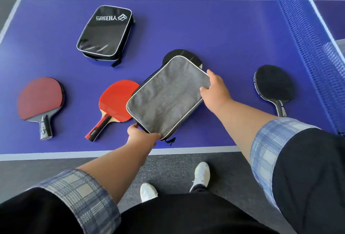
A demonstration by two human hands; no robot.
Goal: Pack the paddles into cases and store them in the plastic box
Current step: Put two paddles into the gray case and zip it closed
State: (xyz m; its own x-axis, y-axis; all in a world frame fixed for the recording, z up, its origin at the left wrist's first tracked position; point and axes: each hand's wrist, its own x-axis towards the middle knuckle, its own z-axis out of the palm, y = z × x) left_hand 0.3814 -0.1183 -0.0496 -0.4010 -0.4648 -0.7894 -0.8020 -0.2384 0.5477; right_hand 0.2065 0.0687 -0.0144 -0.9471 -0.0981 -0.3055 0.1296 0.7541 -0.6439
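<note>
Left grip (142, 136): you pinch the near corner of the grey case (168, 96), fingers closed on it.
Right grip (214, 88): your fingers clamp its far corner; the case is tilted above the worktop (205, 28).
Paddles: bright red paddle (117, 101) just beyond your left grip, partly under the case; black paddle (182, 54) beyond it, half hidden.
Risk: lowering the case could nudge those paddles.
Box: not in view.
</note>
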